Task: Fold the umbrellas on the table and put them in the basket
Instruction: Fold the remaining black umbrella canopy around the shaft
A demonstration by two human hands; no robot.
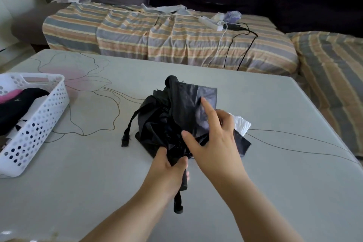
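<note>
nearest me is the wrist strap [177,202] dangling from the black handle, and just above it the left hand [169,165] is wrapped round that handle, gripping it. the right hand [214,139] lies over the loose canopy of the black umbrella [167,116] with its fingers spread fairly straight, pressing and smoothing a panel rather than clutching it. the umbrella sits mid-table [78,173], collapsed but crumpled, its closing tab [127,133] hanging loose to the left. so i'd judge this one half done: the pleats want gathering, the tab wrapping, then a short trip left to the white basket [49,116]. that basket already holds something black and something pink, likely finished umbrellas, though its left side is cut off and i can't count them. a white scrap [242,124] pokes out behind the right hand; what it is i can't tell.
</note>
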